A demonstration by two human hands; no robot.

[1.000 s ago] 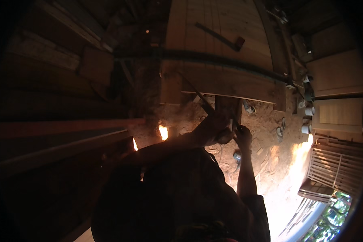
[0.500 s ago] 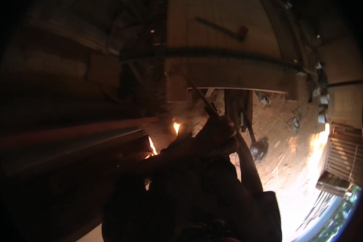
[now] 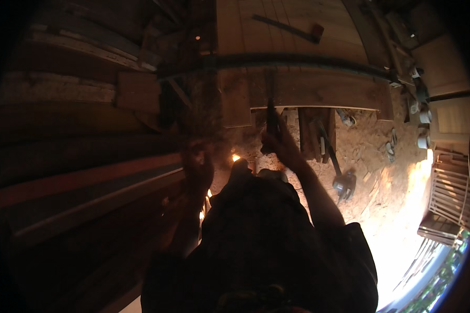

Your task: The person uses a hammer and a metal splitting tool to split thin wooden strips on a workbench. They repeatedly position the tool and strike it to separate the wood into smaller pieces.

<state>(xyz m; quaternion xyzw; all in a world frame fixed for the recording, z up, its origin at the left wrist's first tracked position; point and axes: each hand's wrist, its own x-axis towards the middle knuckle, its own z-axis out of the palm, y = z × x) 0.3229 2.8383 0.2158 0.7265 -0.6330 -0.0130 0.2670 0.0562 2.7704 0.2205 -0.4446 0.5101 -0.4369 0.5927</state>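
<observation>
In my right hand (image 3: 279,143) is a slim dark tool (image 3: 271,117), its long narrow end pointing away toward the wooden panel (image 3: 318,91) in front of me. Dimness hides its exact kind. The tool's far end lies over the near edge of the panel; contact cannot be told. My left hand (image 3: 198,169) is raised off to the left, blurred and in shadow. Its thumb and fingers look apart, with nothing visible between them. It is nearest the long stacked boards.
A dark bar (image 3: 297,60) crosses the panel. Beyond it lies a thin tool with a blocky end (image 3: 287,28). Long boards (image 3: 89,182) fill the left. A long-shafted dark tool (image 3: 344,182) stands on the littered ground, right. Slatted wood (image 3: 446,182) is at far right.
My hands were close together around the tool; now they are apart. The left has drawn away to the left. My right hand has moved slightly away from me, and the tool now points straighter ahead.
</observation>
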